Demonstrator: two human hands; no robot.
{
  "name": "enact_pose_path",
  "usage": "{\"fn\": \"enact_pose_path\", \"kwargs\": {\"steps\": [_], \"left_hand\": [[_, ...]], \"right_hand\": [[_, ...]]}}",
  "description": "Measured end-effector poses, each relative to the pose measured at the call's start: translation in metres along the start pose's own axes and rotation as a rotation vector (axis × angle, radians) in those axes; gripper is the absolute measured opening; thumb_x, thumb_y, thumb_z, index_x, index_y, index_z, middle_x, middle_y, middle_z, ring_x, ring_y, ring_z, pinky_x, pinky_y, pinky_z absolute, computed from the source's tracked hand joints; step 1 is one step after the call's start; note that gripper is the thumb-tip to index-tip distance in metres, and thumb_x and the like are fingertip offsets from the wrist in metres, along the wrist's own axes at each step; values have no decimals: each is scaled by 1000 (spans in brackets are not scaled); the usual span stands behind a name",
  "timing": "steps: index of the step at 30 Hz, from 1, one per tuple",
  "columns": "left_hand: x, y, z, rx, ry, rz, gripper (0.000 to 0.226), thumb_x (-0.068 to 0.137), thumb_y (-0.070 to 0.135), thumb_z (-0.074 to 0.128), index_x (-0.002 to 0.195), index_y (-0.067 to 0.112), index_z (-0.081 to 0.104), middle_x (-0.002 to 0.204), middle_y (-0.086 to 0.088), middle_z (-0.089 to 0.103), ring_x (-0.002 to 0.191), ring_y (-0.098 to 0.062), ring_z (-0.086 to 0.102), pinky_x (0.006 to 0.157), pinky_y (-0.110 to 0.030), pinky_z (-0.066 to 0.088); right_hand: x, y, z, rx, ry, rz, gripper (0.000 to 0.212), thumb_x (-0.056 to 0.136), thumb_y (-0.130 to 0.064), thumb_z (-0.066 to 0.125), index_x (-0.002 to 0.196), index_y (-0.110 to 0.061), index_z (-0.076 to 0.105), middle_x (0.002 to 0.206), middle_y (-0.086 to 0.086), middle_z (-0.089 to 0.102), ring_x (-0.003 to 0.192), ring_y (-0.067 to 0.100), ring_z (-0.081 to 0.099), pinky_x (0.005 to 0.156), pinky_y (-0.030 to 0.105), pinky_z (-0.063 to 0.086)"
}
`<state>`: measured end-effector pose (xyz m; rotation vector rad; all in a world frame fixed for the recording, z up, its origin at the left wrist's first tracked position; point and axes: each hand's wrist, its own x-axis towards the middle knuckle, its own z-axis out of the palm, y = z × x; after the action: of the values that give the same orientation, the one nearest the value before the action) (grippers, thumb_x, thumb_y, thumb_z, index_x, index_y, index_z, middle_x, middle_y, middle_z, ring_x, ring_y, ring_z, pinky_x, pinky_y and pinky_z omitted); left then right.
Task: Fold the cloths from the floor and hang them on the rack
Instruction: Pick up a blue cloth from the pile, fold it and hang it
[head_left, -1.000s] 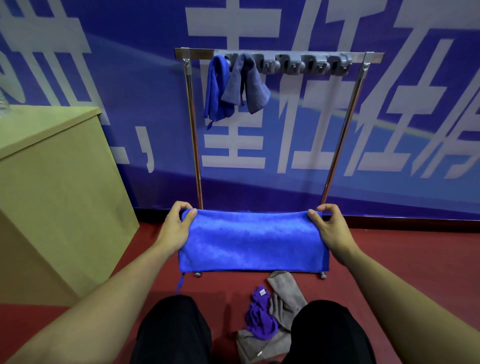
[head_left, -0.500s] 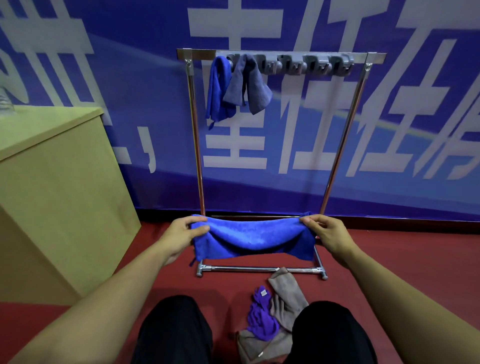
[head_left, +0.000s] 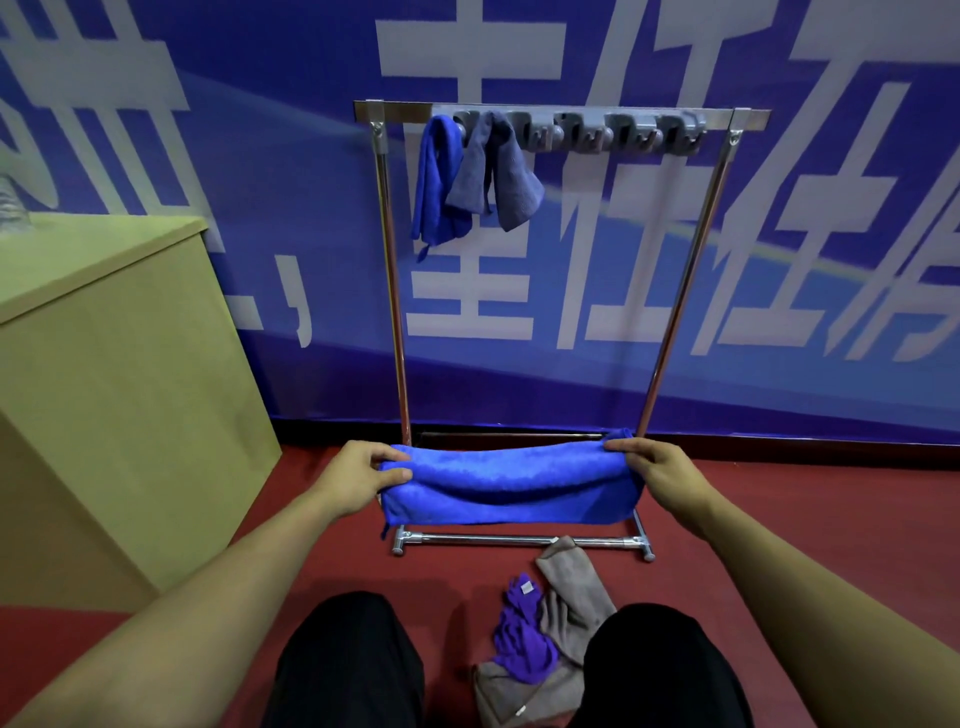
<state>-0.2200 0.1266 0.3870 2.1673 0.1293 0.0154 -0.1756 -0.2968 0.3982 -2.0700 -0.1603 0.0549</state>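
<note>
Head view: my left hand (head_left: 358, 475) and right hand (head_left: 657, 467) pinch ends of blue cloth (head_left: 511, 486) — held before rack (head_left: 561, 111). Risk — sagging middle skews fold if pinch loosens.

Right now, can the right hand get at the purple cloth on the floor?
Probably not yet. The right hand pinches one end of the blue cloth, shared with the left hand. The purple cloth lies uncovered between the knees, so once freed, likely yes.

2 cloths (head_left: 475, 176) hang on 1 rack (head_left: 685, 270), 1 blue cloth (head_left: 511, 486) sits in 2 hands (head_left: 358, 475), 2 more cloths (head_left: 550, 639) lie on the floor.
</note>
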Motion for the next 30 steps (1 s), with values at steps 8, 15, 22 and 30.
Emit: {"fn": "enact_pose_path", "kwargs": {"steps": [8,15,22,30], "left_hand": [[-3,11,-5,68,95,47,39,77,13,86,115,9,74,93,2,72,71,1,59,72,-13,48],[-5,13,-8,-15,119,15,55,75,-1,84,128,1,66,85,-13,76,52,13,55,58,-5,45],[-7,11,-14,238,150,32,51,73,20,89,122,11,73,111,-15,75,104,-31,69,86,-27,46],[-10,2,-20,357,84,31,15,82,28,82,97,27,79,88,12,71,84,-12,65,74,-25,43]], "right_hand": [[-4,-7,-5,-50,12,28,43,77,-12,84,118,-15,71,107,4,71,95,14,67,70,12,55],[-4,0,-10,-29,1,48,49,74,-11,86,120,-12,70,108,6,74,94,14,71,85,32,58],[-3,1,-11,-157,-79,33,41,76,-16,85,115,-15,72,100,2,75,85,9,69,73,17,55],[-6,0,-10,-334,-131,-11,8,88,-21,74,95,-16,76,81,2,72,70,12,59,67,29,49]]}}
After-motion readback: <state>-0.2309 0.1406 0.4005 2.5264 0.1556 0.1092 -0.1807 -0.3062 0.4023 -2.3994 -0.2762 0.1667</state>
